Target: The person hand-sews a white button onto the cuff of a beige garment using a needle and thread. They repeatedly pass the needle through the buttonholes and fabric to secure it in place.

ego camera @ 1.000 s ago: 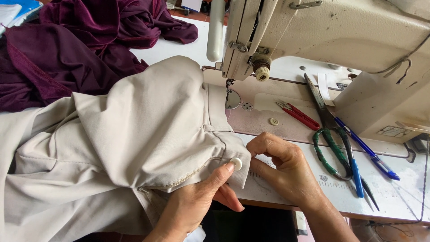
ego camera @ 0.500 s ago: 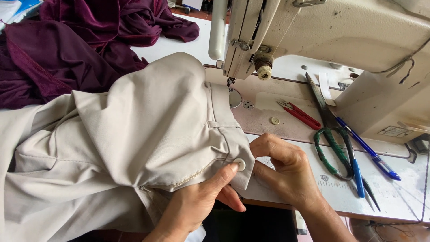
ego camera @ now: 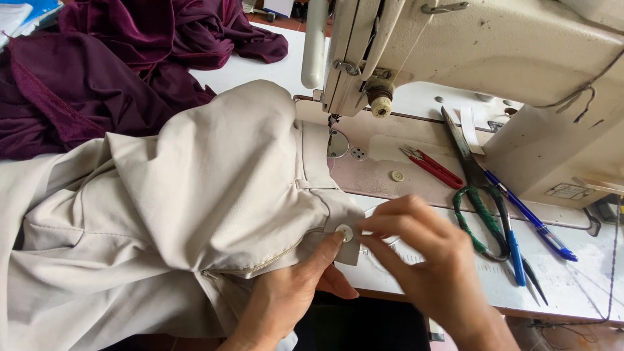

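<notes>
Head view shows a pale round button (ego camera: pixel 345 233) at the corner of the waistband of the beige trousers (ego camera: pixel 195 214), which lie bunched over the sewing table (ego camera: pixel 455 286) in front of me. My left hand (ego camera: pixel 292 299) comes up from below, its thumb pressing the cloth just beside the button and its fingers closed on the waistband edge from underneath. My right hand (ego camera: pixel 422 266) reaches in from the right, thumb and forefinger pinched together right at the button's edge; whether they grip the button itself or a thread I cannot tell.

The waistband runs up from the button toward the needle area of the cream sewing machine (ego camera: pixel 494 71), whose head stands above the cloth. On the machine bed near my right hand lie a loose small button (ego camera: pixel 396 175), red thread snips (ego camera: pixel 432 168), green-handled scissors (ego camera: pixel 478 208) and a blue pen (ego camera: pixel 530 218), the scissors and pen side by side, well apart from the trousers. Dark purple velvet fabric (ego camera: pixel 97 71) is heaped at the far left of the table, touching the trousers' upper edge.
</notes>
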